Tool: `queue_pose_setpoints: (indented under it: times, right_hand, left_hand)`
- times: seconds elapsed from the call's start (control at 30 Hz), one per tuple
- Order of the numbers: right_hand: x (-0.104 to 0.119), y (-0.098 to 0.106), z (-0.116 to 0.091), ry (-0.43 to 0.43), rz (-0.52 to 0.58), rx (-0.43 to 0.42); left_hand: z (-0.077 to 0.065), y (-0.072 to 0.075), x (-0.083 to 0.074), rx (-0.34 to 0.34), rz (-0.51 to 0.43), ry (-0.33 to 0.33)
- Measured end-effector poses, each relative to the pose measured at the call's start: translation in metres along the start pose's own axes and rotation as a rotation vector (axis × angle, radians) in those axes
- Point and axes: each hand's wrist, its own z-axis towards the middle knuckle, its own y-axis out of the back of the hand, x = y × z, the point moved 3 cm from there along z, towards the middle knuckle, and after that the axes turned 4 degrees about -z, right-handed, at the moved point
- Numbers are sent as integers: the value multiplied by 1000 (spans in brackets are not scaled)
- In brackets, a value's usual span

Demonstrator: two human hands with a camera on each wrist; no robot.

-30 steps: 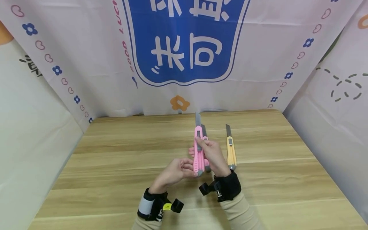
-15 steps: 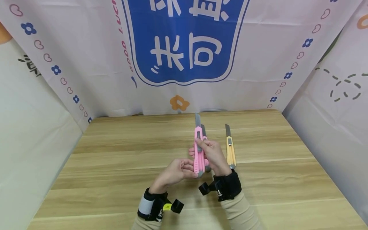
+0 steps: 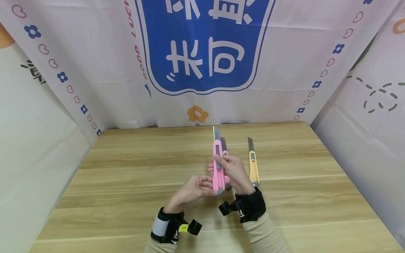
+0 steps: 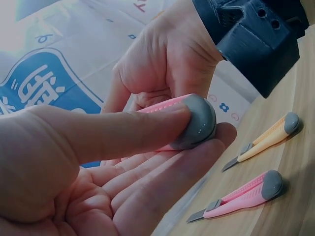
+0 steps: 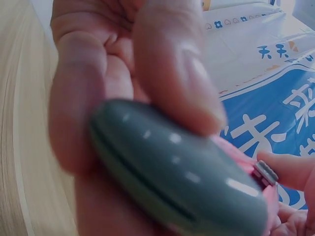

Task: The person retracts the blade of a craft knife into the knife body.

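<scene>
A pink utility knife [image 3: 218,181] is held up between my two hands, its grey blade extended and pointing away. My left hand [image 3: 192,190] pinches its rounded grey end cap [image 4: 201,123] between thumb and fingers. Higher up the body, my right hand [image 3: 236,173] grips the knife with the thumb at the slider and the other fingers behind. A second pink utility knife [image 4: 242,199] lies on the table, partly hidden behind the held one in the head view. To its right lies a yellow utility knife [image 3: 254,168], blade also out.
The wooden table [image 3: 126,168] ends at a white printed cloth [image 3: 126,105] with a blue emblem hanging at the back. White cloths also stand at the left and right sides. Each wrist carries a black strapped camera mount [image 3: 251,207].
The held knife's blade end has tipped slightly left and nearer to me, and my right thumb sits a little lower. My left hand and the two knives on the table stay put.
</scene>
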Motion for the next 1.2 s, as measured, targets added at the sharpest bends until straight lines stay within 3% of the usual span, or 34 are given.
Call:
queue_pose_setpoints:
  times: [0.43,0.63,0.93,1.2]
  right_hand:
    - [-4,-4,2,3,-2,-15]
    - [-4,-5,0,19,8,-34]
    - [-2,-6,2,24,-14,-75]
    - [-2,-8,1,45,-20,-93]
  left_hand:
    - [1,2,0,-39,-19,-59]
    - [2,3,0,-20,-9,-72]
    - [0,2,-1,-7,-14,-13]
    - [-2,2,0,-4,-9,-1]
